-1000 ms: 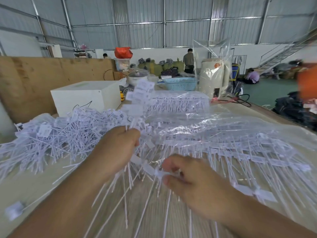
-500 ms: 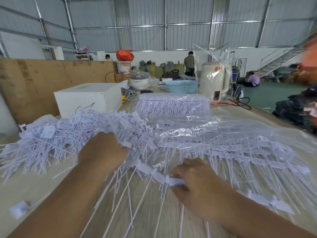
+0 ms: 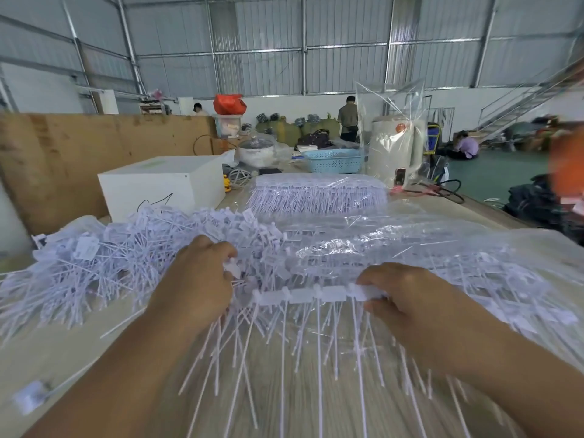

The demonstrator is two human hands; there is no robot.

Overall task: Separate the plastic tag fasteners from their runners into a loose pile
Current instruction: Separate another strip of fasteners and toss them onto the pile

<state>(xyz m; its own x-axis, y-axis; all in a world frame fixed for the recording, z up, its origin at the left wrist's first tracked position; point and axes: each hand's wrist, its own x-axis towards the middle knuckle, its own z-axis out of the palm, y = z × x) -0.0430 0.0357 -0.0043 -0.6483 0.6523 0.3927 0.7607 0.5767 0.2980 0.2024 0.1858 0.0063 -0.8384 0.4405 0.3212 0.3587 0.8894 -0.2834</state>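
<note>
Both forearms reach in from the near edge, hands well apart. Right hand (image 3: pixel 407 298), knuckles up, pinches the right end of a fastener strip (image 3: pixel 316 294). Left hand (image 3: pixel 196 279) is curled, fingertips pinching one white tag head (image 3: pixel 233 269) at the pile (image 3: pixel 104 267) edge. Strip runs left-right between the hands, just above the worktop (image 3: pixel 300 390); stems point toward the camera (slightly fanned). Loose pile lies left; bagged strips (image 3: pixel 426 254) right.
</note>
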